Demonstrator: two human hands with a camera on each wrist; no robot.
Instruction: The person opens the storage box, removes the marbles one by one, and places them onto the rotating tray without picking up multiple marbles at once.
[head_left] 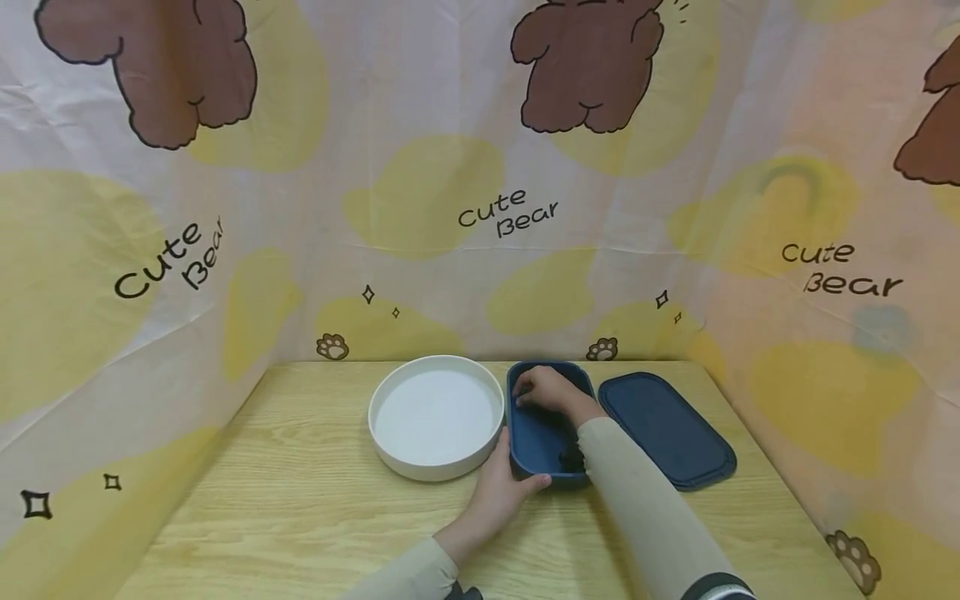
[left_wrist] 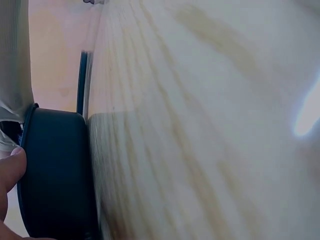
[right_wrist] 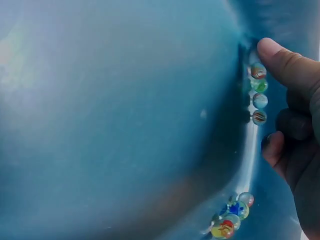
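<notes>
A dark blue rectangular container (head_left: 534,437) stands on the table with its open side up. My left hand (head_left: 497,483) grips its near left corner, the thumb (left_wrist: 14,164) against the outer wall. Inside the container, my right hand (head_left: 553,390) reaches to the left wall. In the right wrist view the right hand (right_wrist: 300,107) has its thumb beside a row of glass marbles (right_wrist: 259,86), its other fingers partly curled. Whether a marble is pinched there is hidden. Several more marbles (right_wrist: 233,212) lie clustered farther along the same edge.
A round white tray (head_left: 435,417) stands close against the container's left side. To the right lies a flat dark blue lid (head_left: 667,429). A printed cloth (head_left: 480,292) hangs behind and on both sides of the wooden table (head_left: 300,500).
</notes>
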